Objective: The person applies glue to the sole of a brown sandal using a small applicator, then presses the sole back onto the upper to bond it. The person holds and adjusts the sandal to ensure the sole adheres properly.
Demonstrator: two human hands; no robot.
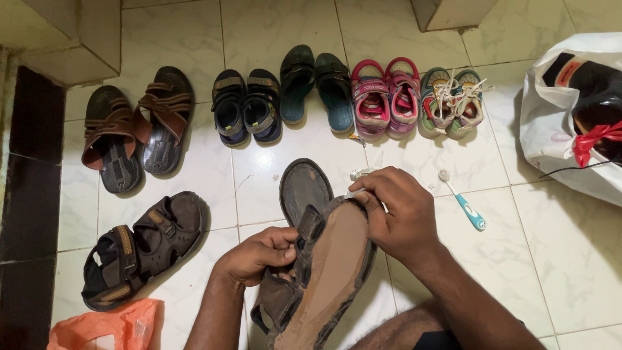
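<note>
Both forearms come up from the bottom edge, meeting over a worn brown sandal (311,285) held bottom-up above the tiled floor (564,259). Its sole (304,188) has peeled away and hangs off at the far end, dark and oval; the exposed underside of the sandal is tan and rough.

Left hand (256,256): fingers curled tight round the sandal's left edge and straps, thumb on top. Right hand (398,214): fingers closed at the toe end, pinching a small whitish tube (364,174) against the rim; can't tell how much of the tube lies under the fingers.

Just right of the right hand, a toothbrush (463,202) with a blue-and-white handle lies on the tiles, bristles away from the person.

Left of the hands, the matching brown sandal (146,246) lies on the floor. Orange plastic bag (107,327) at the near left corner.

Far row, left to right: brown strap sandals (139,126), small dark sandals (247,107), teal flip-flops (317,87), pink child's sandals (385,97), laced child's shoes (452,100). All in pairs, toes pointing towards the person.

White plastic bag (551,123) at right edge, dark contents, red ribbon showing.
</note>
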